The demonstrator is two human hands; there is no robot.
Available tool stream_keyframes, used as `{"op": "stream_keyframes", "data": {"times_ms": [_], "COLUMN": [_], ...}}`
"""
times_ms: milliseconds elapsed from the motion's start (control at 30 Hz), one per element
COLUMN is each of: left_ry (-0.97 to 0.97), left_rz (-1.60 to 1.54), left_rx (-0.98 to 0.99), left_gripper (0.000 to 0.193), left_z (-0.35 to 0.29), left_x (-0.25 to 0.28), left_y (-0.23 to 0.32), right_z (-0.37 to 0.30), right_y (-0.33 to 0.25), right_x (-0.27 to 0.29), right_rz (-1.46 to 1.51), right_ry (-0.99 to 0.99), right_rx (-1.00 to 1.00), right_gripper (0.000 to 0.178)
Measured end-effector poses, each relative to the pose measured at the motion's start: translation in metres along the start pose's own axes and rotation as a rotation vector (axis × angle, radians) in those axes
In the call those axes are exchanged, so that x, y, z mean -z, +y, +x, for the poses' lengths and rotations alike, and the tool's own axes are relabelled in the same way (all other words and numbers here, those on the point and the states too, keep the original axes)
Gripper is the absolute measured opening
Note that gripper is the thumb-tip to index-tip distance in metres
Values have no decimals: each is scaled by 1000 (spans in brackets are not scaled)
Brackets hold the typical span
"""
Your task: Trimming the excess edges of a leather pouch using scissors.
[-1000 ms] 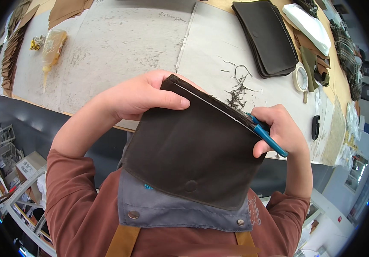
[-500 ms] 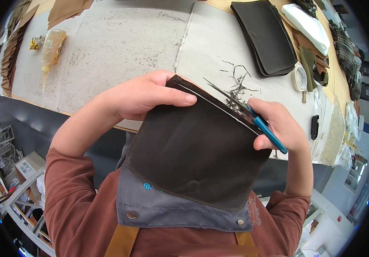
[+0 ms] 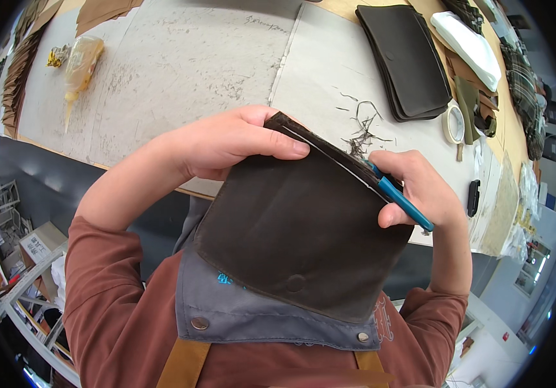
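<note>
A dark brown leather pouch piece (image 3: pixel 304 220), with a round snap mark low on its face, lies tilted against my chest. My left hand (image 3: pixel 242 142) is closed on its upper left corner, thumb on the face and fingers behind. A thin white line runs below its upper edge. In my right hand (image 3: pixel 423 184) is a pair of scissors (image 3: pixel 406 205) with teal handles, held at the pouch's right end. Their blades lie along the upper edge and are mostly hidden there. Beyond that edge, thin dark trimmings (image 3: pixel 362 129) are scattered on the paper-covered table.
Dark leather pouches (image 3: pixel 407 61) are stacked at the back right, beside a white object (image 3: pixel 465 48) and a tape roll (image 3: pixel 452 123). A black marker-like item (image 3: pixel 473 197) lies at the right. At the left are a glue bottle (image 3: pixel 84 68) and brown pieces (image 3: pixel 22 90).
The scissor blades, which stood out above the pouch's edge, now lie down along it and hardly show. My left hand and the pouch's upper corner have shifted slightly right.
</note>
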State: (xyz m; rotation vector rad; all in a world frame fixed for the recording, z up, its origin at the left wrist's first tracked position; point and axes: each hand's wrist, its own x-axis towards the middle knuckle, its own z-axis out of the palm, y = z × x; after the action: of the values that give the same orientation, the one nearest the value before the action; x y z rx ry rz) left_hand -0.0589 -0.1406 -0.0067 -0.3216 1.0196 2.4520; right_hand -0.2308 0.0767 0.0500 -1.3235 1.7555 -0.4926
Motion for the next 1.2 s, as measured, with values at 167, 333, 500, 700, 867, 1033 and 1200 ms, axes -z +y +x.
{"op": "stream_keyframes", "data": {"times_ms": [167, 333, 500, 700, 867, 1033, 1200], "left_ry": [18, 10, 22, 33, 33, 30, 48], "left_rz": [2, 3, 1, -1, 5, -10, -12], "left_rx": [17, 16, 26, 32, 20, 17, 26], "left_gripper": [33, 34, 32, 30, 31, 26, 24], "left_z": [1, 2, 2, 2, 0, 2, 1], "left_x": [0, 1, 0, -2, 0, -6, -7], "left_y": [-1, -1, -1, 0, -1, 3, 3], "right_z": [-1, -2, -2, -2, -1, -3, 4], "right_y": [4, 3, 5, 5, 5, 6, -2], "right_x": [0, 0, -2, -3, -5, -4, -4], "right_rz": [89, 64, 27, 29, -16, -15, -106], "right_ry": [-10, 13, 35, 44, 55, 78, 103], "right_rx": [-45, -43, -30, -35, 3, -12, 24], "right_gripper": [70, 69, 69, 69, 69, 70, 71]}}
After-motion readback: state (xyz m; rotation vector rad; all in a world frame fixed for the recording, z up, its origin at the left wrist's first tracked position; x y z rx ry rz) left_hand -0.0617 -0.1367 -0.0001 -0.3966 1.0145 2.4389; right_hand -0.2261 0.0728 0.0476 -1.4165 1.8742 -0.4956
